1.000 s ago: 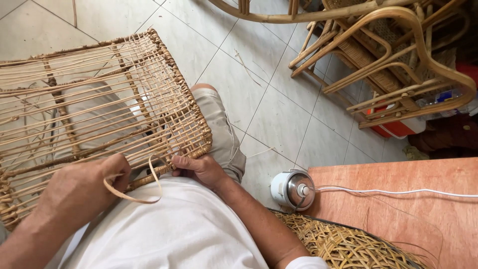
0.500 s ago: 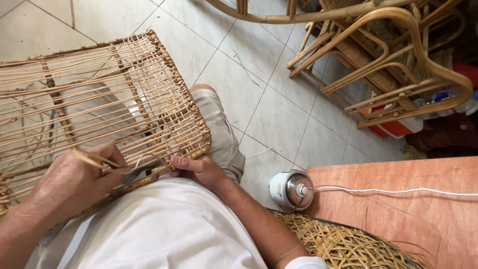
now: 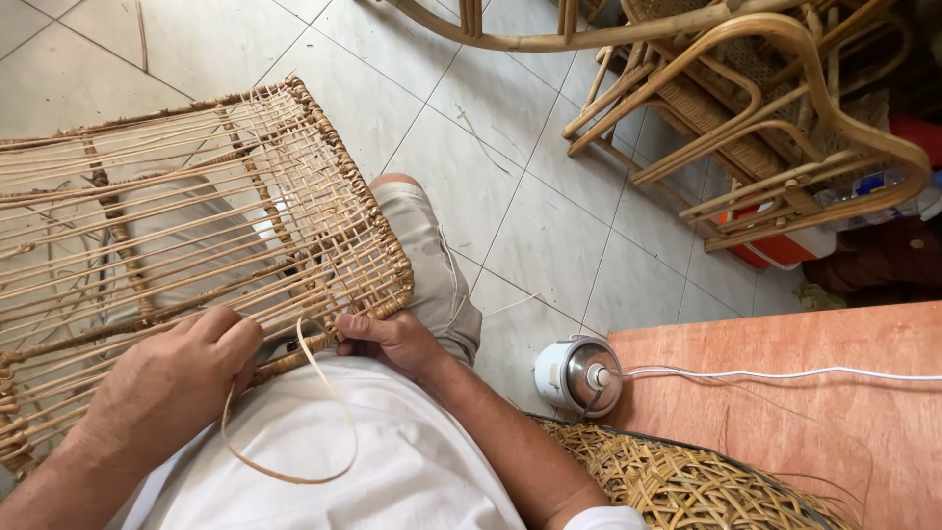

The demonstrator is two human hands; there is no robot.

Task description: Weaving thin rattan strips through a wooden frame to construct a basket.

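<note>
Rattan frame (image 3: 186, 226) is propped on the lap, near edge within reach. Left hand (image 3: 167, 388) is closed around a looped cane strip (image 3: 294, 432); right hand (image 3: 388, 339) pinches the woven edge (apparently for steadiness).

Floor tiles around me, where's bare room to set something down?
The tiled floor is bare between the woven frame on your lap and the stacked rattan chairs. The wooden board is mostly free beyond the white cord. It's crowded at your hands and near the small pot.
</note>
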